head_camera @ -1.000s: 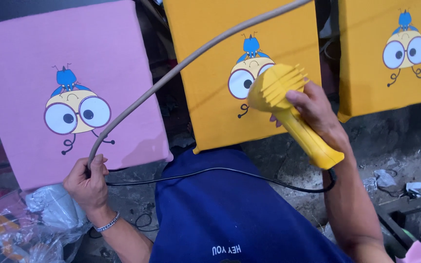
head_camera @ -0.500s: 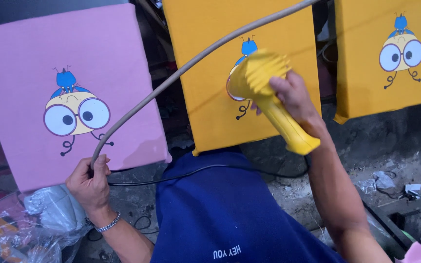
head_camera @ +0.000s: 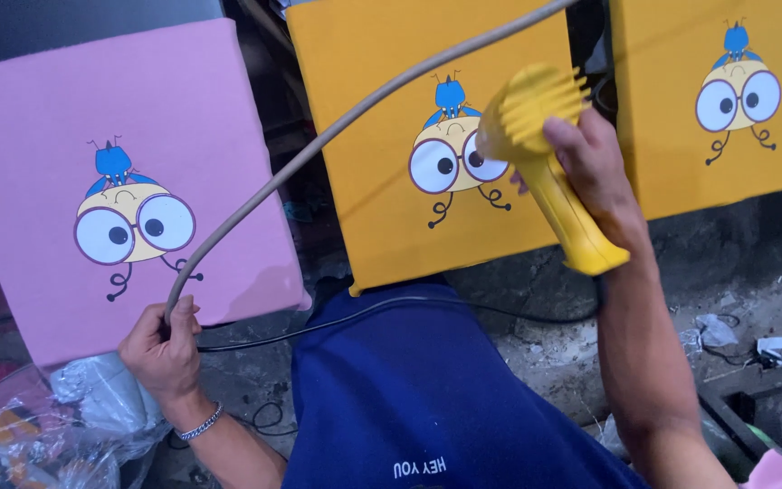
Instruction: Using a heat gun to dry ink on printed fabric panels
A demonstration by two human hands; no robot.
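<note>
Here I have one yellow heat gun point(head_camera: 545, 154) in my right hand point(head_camera: 590, 167), fingers wrapped tight round its handle, its vented head raised in front of the cartoon print on the middle orange panel point(head_camera: 382, 181). Three printed panels stand before me: that orange one, a second orange panel point(head_camera: 717, 100) to the right, and one pink panel point(head_camera: 128, 181) to the left. Since half a second ago the gun has shifted slightly right across the print, now covering the right lens of the cartoon's glasses. My left hand point(head_camera: 163, 349) is clenched round one grey hose point(head_camera: 337, 127) that arcs up past the pink panel, and one thin black cable point(head_camera: 382, 308) crosses my blue shirt point(head_camera: 427, 398).
</note>
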